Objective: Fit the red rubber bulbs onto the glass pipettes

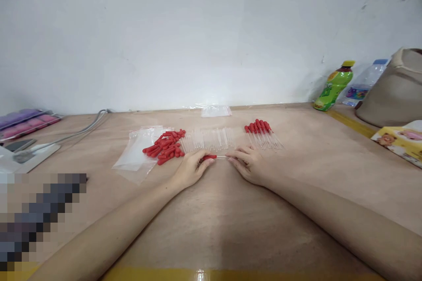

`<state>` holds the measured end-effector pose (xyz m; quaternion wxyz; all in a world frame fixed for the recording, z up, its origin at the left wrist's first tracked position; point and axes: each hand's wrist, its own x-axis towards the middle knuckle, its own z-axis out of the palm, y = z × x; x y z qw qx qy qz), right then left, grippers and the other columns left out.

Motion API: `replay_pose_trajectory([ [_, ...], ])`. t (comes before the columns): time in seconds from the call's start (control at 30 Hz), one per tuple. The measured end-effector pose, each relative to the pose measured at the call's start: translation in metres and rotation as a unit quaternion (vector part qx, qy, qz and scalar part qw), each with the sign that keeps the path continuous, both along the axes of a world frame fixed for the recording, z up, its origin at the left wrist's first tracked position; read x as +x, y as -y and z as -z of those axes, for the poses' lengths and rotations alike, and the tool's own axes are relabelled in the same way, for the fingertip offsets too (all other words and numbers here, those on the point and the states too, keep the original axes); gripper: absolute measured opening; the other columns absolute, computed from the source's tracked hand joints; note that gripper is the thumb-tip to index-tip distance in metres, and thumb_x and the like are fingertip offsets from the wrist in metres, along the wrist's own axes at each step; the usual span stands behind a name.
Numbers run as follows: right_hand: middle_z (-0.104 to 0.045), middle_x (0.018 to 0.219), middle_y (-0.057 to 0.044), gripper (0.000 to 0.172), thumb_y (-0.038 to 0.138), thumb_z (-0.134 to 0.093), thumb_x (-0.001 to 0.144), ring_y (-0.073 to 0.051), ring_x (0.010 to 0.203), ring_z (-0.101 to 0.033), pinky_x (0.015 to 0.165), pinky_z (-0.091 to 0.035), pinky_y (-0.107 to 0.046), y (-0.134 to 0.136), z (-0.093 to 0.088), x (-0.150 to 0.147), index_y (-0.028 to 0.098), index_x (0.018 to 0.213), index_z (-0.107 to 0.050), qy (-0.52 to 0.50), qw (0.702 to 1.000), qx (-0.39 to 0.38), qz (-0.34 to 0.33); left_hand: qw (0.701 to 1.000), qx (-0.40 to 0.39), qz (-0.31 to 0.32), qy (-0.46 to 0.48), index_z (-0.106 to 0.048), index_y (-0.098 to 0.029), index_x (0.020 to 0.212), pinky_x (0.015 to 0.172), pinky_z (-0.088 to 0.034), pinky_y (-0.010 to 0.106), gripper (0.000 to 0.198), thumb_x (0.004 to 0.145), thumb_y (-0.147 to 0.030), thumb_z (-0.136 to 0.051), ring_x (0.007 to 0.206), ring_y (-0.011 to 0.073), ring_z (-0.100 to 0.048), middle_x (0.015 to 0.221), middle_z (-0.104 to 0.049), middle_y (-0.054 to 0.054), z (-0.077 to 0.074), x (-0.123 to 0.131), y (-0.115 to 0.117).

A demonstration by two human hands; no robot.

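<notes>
Red bulb point(211, 156), one: pinched in the left hand point(193, 167), end to end with one clear tube point(221, 156), pinched in the right hand point(251, 165), low over the worktop point(204, 219). Clear bags point(127, 156): flat, partly under one heap of bulbs point(166, 142), uncountable. Loose tubes point(207, 138): one row, uncountable. Capped tubes point(260, 127): one cluster. Bottles: two, one green point(334, 88), one clear point(360, 90). Beige bin point(387, 92): one, contents hidden.
</notes>
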<state>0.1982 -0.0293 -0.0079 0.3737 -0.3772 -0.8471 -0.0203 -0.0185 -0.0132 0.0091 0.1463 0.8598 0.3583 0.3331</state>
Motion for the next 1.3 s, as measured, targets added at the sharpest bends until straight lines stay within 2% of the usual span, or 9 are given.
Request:
replay_pose_trajectory([
  [0.13, -0.063, 0.084, -0.003, 0.022, 0.026, -0.041, 0.087, -0.012, 0.076, -0.056, 0.073, -0.035, -0.029, -0.0002, -0.0005, -0.0006, 0.021, 0.097, -0.060, 0.001, 1.000, -0.018, -0.006, 1.000, -0.010, 0.008, 0.024, -0.059, -0.018, 0.092, 0.066, -0.045, 0.025, 0.020, 0.085, -0.029, -0.045, 0.073, 0.0139, -0.057, 0.082, -0.064, 0.003, 0.0007, 0.0010, 0.0001],
  [0.4, -0.060, 0.074, -0.001, 0.024, 0.024, -0.041, 0.087, -0.010, 0.066, -0.052, 0.071, -0.030, -0.029, -0.0010, -0.0063, 0.0026, 0.024, 0.098, -0.063, 0.029, 0.997, -0.067, -0.039, 0.997, -0.045, 0.065, -0.001, -0.062, -0.019, 0.092, 0.069, -0.046, 0.023, 0.019, 0.084, -0.028, -0.046, 0.075, 0.0128, -0.060, 0.084, -0.066, 0.001, 0.0008, 0.0004, 0.0012],
  [0.57, -0.060, 0.073, 0.000, 0.024, 0.024, -0.041, 0.087, -0.009, 0.060, -0.049, 0.073, -0.028, -0.030, 0.0003, -0.0096, 0.0022, 0.024, 0.093, -0.064, 0.064, 0.995, -0.072, -0.022, 0.996, -0.051, 0.070, -0.017, -0.063, -0.020, 0.091, 0.070, -0.046, 0.023, 0.020, 0.085, -0.027, -0.046, 0.077, 0.0128, -0.060, 0.085, -0.067, 0.001, 0.0009, 0.0003, 0.0024],
  [0.7, -0.061, 0.072, 0.000, 0.024, 0.024, -0.041, 0.087, -0.009, 0.058, -0.047, 0.070, -0.026, -0.029, 0.0016, -0.0100, -0.0008, 0.022, 0.086, -0.065, 0.078, 0.995, -0.053, 0.013, 0.997, -0.049, 0.059, -0.021, -0.063, -0.020, 0.090, 0.067, -0.045, 0.023, 0.020, 0.085, -0.028, -0.046, 0.073, 0.0128, -0.060, 0.082, -0.067, 0.001, 0.0002, 0.0003, 0.0027],
  [0.8, -0.062, 0.072, 0.000, 0.024, 0.023, -0.040, 0.086, -0.009, 0.057, -0.047, 0.069, -0.025, -0.030, 0.0026, -0.0092, -0.0026, 0.022, 0.087, -0.065, 0.088, 0.996, -0.020, 0.023, 0.998, -0.047, 0.049, -0.018, -0.064, -0.019, 0.089, 0.064, -0.045, 0.022, 0.020, 0.084, -0.028, -0.047, 0.070, 0.0123, -0.060, 0.080, -0.067, 0.001, -0.0004, 0.0006, 0.0033],
  [1.07, -0.060, 0.066, -0.001, 0.022, 0.018, -0.040, 0.086, -0.011, 0.059, -0.048, 0.065, -0.027, -0.030, 0.0018, -0.0048, -0.0025, 0.018, 0.088, -0.062, 0.089, 0.992, 0.089, -0.006, 0.999, -0.040, 0.028, 0.015, -0.064, -0.018, 0.091, 0.065, -0.046, 0.022, 0.020, 0.083, -0.029, -0.049, 0.072, 0.0127, -0.061, 0.084, -0.068, 0.002, 0.0026, 0.0007, -0.0003],
  [1.2, -0.062, 0.077, -0.005, 0.018, 0.020, -0.041, 0.087, -0.013, 0.069, -0.052, 0.068, -0.033, -0.028, -0.0004, -0.0016, 0.0009, 0.014, 0.092, -0.057, 0.043, 0.996, 0.083, -0.012, 0.999, -0.004, -0.002, 0.036, -0.063, -0.018, 0.094, 0.067, -0.048, 0.024, 0.022, 0.080, -0.032, -0.055, 0.073, 0.0134, -0.062, 0.085, -0.068, 0.003, 0.0049, -0.0004, -0.0044],
  [1.3, -0.060, 0.077, -0.004, 0.014, 0.020, -0.042, 0.087, -0.013, 0.070, -0.051, 0.068, -0.035, -0.026, -0.0010, -0.0012, 0.0044, 0.015, 0.086, -0.055, 0.024, 0.998, 0.048, -0.012, 1.000, 0.011, 0.003, 0.029, -0.063, -0.018, 0.095, 0.067, -0.049, 0.025, 0.022, 0.079, -0.032, -0.056, 0.074, 0.0138, -0.062, 0.086, -0.068, 0.003, 0.0041, -0.0001, -0.0035],
])
